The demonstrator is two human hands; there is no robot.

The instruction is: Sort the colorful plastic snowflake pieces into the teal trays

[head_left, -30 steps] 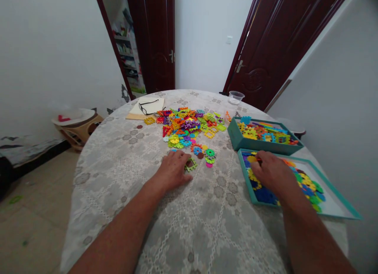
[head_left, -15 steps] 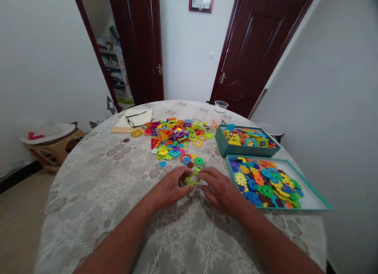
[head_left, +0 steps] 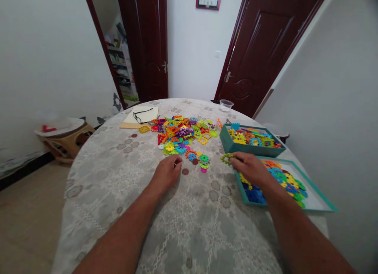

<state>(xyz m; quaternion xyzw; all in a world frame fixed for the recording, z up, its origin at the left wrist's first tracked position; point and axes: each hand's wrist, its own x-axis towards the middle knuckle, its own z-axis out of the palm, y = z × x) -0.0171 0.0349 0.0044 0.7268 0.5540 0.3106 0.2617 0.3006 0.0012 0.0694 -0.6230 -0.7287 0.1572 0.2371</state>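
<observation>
My right hand pinches a yellow-green square frame piece just above the near left corner of the shallow teal tray, which holds several round flat pieces. My left hand rests on the lace tablecloth with curled fingers, beside a small brown disc and below the heap of coloured plastic pieces. I cannot make out anything in the left hand.
A deeper teal box of pieces stands behind the tray. Glasses lie on a notebook at the far left of the round table, a clear cup at the far edge. Two dark doors stand behind; a stool is left.
Both hands were together on the yellow-green frame piece at the table's middle. The right hand has carried it right toward the tray; the left hand stayed and let go.
</observation>
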